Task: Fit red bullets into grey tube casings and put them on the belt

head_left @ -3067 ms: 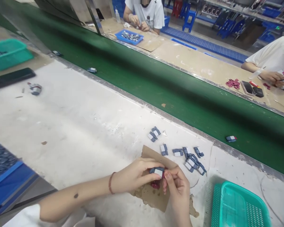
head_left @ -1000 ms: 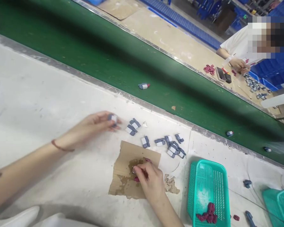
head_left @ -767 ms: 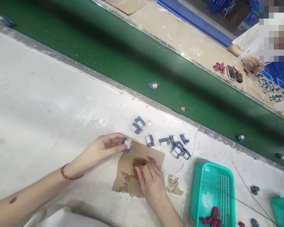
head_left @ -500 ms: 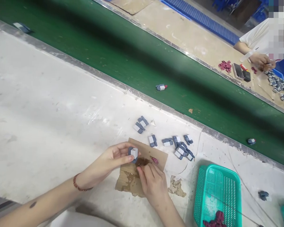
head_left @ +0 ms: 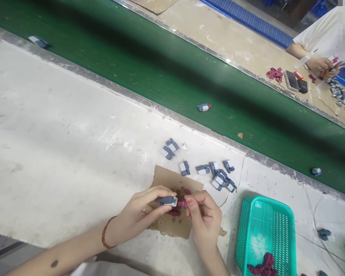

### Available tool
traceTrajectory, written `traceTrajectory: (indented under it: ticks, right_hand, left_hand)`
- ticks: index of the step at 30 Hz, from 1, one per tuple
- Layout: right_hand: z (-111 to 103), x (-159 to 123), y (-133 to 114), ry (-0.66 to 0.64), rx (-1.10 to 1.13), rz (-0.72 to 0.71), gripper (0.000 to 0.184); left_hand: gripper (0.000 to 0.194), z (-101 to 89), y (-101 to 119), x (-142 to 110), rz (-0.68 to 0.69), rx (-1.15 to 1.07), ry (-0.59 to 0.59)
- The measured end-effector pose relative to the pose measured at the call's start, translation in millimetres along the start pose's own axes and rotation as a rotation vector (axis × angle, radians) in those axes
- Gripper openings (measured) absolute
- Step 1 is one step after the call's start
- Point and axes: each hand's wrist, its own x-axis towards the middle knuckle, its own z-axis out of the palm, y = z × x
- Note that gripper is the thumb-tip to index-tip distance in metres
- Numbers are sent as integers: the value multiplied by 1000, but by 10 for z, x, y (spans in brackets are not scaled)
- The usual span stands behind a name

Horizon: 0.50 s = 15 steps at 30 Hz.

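Note:
Between the thumb and fingers of my left hand (head_left: pixel 145 209) is a small blue-and-white plastic part (head_left: pixel 167 200), its white end facing right. My right hand (head_left: pixel 205 214) pinches a small dark-pink piece (head_left: pixel 183 204), its tip close to that white end; whether they touch I cannot tell. Below both hands lies a stained piece of cardboard (head_left: pixel 178 228) with a wet brown patch. Another dark-pink piece (head_left: pixel 175 213) rests on it under the held parts. Several loose blue-and-white parts (head_left: pixel 218 178) lie on the white table beyond the cardboard.
A green basket (head_left: pixel 243 230) holding dark-pink pieces (head_left: pixel 266 264) stands at the right. Beyond the table runs a green conveyor belt (head_left: pixel 149 76) carrying a few assembled parts (head_left: pixel 204 107). Across it, a co-worker's hands (head_left: pixel 323 67) handle similar pieces.
My right hand has lifted from the cardboard, now pinching a dark-pink piece near the left hand's part. My left hand has turned that part sideways and moved slightly right. Belt parts have shifted right.

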Motion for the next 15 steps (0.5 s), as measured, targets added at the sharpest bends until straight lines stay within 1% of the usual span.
traceTrajectory:
  ticks: [3, 6, 9, 15]
  right_hand:
    - [-21, 5, -31, -45, 34, -66, 25]
    - [-55, 29, -54, -100, 73, -101, 24]
    - [-70, 41, -67, -167, 80, -100, 23]
    - [-67, 16, -50, -275, -9, -125, 19]
  left_hand:
    - [31, 16, 21, -11, -147, -261, -104]
    - [35, 28, 21, -8, -174, -461, -188]
    - [37, 29, 12, -4, -181, -505, -239]
    - [41, 16, -5, -17, -230, -481, -258]
